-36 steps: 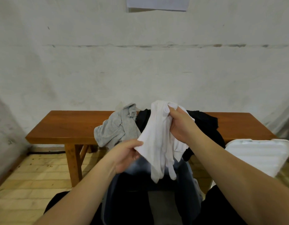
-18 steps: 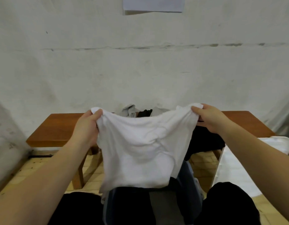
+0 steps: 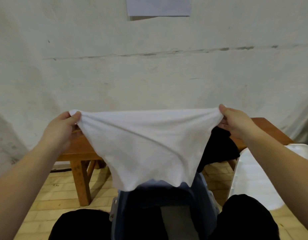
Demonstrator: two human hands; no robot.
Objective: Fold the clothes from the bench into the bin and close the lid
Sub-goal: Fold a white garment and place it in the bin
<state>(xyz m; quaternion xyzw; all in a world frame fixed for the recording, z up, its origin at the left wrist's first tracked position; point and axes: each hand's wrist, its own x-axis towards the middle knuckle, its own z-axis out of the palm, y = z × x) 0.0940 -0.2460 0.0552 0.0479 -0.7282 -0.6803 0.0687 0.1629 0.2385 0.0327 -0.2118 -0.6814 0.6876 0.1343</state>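
Hands [image 3: 60,126] farther apart now, white garment [image 3: 148,144] seemingly tauter.

White garment [image 3: 146,144] stretched between both hands.

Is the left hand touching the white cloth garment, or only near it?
Touching. In the head view, the left hand pinches one top corner of the white cloth garment, with the cloth gathered between thumb and fingers.

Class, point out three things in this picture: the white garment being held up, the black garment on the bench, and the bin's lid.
white garment [image 3: 146,144], head view, middle of the stretched cloth.
black garment [image 3: 219,149], head view, part draped over the bench's front edge.
lid [image 3: 253,179], head view, ribbed white surface at right.
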